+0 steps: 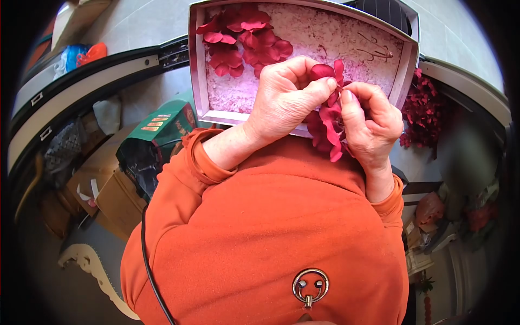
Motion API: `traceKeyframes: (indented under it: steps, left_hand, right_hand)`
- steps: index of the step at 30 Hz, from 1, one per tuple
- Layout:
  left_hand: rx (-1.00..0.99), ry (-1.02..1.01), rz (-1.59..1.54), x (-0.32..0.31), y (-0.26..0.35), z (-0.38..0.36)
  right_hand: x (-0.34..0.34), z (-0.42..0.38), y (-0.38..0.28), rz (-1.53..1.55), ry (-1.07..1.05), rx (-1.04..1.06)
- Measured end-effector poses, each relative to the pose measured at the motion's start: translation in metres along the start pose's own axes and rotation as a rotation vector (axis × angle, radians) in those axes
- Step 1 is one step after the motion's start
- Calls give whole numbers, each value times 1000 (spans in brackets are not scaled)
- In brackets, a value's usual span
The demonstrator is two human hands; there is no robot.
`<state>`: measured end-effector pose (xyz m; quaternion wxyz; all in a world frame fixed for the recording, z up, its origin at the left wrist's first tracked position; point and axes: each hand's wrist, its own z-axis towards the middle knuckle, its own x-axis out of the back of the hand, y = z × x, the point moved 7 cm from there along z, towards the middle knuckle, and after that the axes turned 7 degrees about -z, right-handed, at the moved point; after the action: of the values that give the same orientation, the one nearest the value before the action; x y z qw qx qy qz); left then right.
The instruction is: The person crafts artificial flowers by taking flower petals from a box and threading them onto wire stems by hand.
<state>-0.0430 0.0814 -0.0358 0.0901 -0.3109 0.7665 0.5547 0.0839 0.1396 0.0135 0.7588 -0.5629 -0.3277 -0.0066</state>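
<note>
Both hands meet over the near edge of a shallow white box (199, 81), pinching a dark red artificial flower (328, 122) with soft petals. My left hand (292, 97) closes thumb and forefinger on the upper petals near the flower's centre. Just to its right, my right hand (374, 119) pinches the same flower, its thumb against the middle and the other fingers curled. The exact grip point between the fingertips is partly hidden. More red flowers (265, 46) lie loose at the box's left end. Thin brown stems (376, 53) rest at its right end.
A large bunch of red flowers (425, 111) stands right of the box. A green bag (157, 130) and a cardboard box (108, 179) are on the left. Over the orange top (260, 216) runs a black cable (145, 249). A dark striped item (382, 13) sits behind the box.
</note>
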Motion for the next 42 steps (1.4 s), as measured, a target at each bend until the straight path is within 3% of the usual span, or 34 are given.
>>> traceKeyframes:
  steps: [8, 20, 25, 28, 29, 30, 32, 34, 37, 42]
  left_hand:
    - [69, -42, 23, -2, -2, -1]
    - [71, -81, -10, -1, -6, 2]
    - [96, -122, -148, -9, -6, -5]
    - [125, -236, 17, -13, -6, -9]
    - [115, -317, 229, -11, 0, -12]
    - [31, -383, 516, -10, 11, -15]
    - [-350, -380, 751, -5, 39, -21]
    - [-570, -151, 962, 19, 59, -22]
    - [-644, 77, 1258, 41, 81, -14]
    - [-712, 83, 1388, 52, 74, 1]
  right_hand:
    - [0, -2, -4, -96, 12, 111]
    - [0, 1, -6, -129, -32, 73]
    - [12, 3, 1, 156, 16, 31]
    - [10, 1, 12, 403, -156, -58]
    - [9, -1, 16, 508, -220, -151]
    - [7, 1, 10, 486, -280, -63]
    - [1, -1, 2, 429, -409, -24]
    - [-7, -2, -6, 318, -489, 63]
    - [-12, -3, -5, 251, -476, 84]
    - [-14, -1, -5, 211, -426, 81]
